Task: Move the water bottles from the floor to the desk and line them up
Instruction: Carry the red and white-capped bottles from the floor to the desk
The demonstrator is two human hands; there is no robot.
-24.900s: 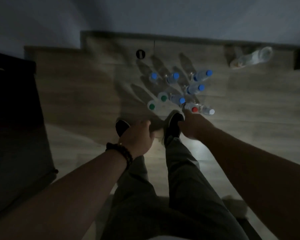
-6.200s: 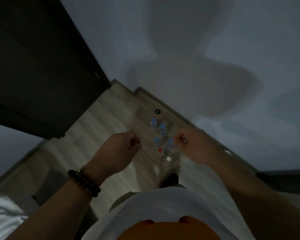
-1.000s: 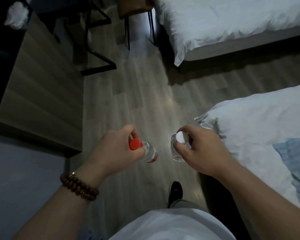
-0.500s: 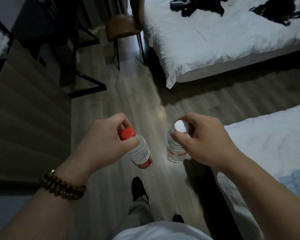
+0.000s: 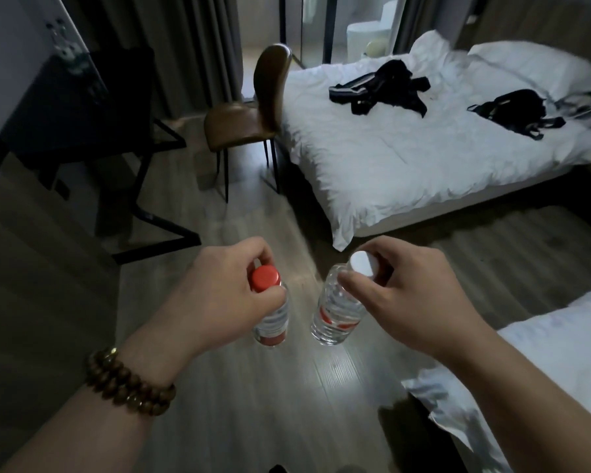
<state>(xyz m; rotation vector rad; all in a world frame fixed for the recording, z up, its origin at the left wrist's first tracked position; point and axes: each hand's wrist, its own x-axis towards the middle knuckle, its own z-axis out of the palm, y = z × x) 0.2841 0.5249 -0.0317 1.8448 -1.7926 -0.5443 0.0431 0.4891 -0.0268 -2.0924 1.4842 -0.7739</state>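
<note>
My left hand (image 5: 215,295) grips the neck of a clear water bottle with a red cap (image 5: 269,322), which hangs below my fingers above the wooden floor. My right hand (image 5: 400,298) pinches a second clear bottle with a white cap (image 5: 335,319) at its top; this one has a red label and tilts slightly. The two bottles hang side by side, a small gap apart. A dark glass-topped desk (image 5: 72,107) with a black metal frame stands at the upper left, with several small bottles at its far corner (image 5: 62,39).
A brown leather chair (image 5: 253,110) stands between the desk and a white bed (image 5: 423,138) with black bags on it. A second bed's corner (image 5: 526,370) is at the lower right. A wooden cabinet side (image 5: 31,285) runs along the left. Open floor lies ahead.
The view has tilted upward as I walk forward: the chair, desk and far bed now show more fully. Both hands keep the same grip on their bottles.
</note>
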